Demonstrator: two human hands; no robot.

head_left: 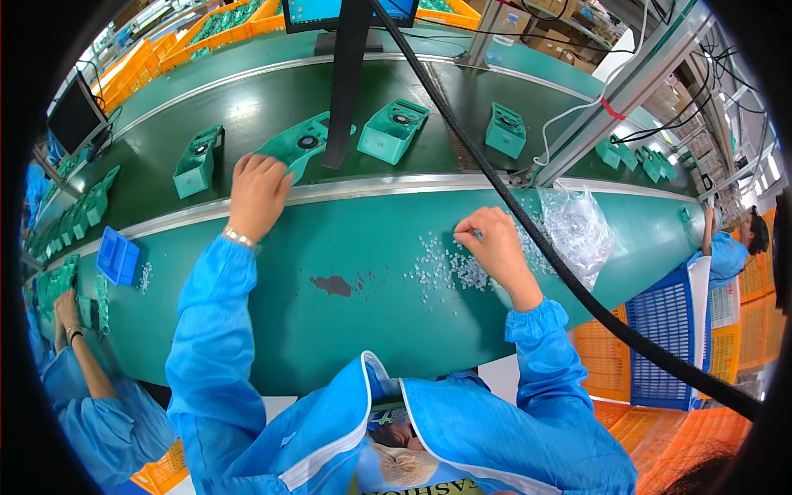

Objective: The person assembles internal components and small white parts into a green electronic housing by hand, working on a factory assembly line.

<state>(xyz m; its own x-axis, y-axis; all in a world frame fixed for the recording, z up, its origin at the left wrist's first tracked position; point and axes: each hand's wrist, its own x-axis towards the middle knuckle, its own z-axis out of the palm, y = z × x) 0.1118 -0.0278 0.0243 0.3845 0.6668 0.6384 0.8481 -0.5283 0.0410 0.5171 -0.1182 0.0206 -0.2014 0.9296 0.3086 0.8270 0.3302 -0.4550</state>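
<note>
My left hand (258, 196) reaches to the near edge of the conveyor, its fingers closed on the near end of a green plastic housing (285, 147) with a round black insert. This housing lies tilted on the belt. Over the green worktop, my right hand (499, 254) is pinched, thumb against fingers; whatever is between the tips is too small to make out. Just under and beside it lie many small clear plastic pieces (436, 266), loosely scattered. A clear plastic bag (579, 235) rests to the right of that hand.
More green housings (394, 132) stand along the conveyor belt (247, 111). A thick black cable (528, 223) crosses above the worktop. A dark post (346, 91) hangs ahead. Small dark bits (332, 285) lie mid-table. A blue tray (118, 256) and a co-worker's hand (68, 309) are at left.
</note>
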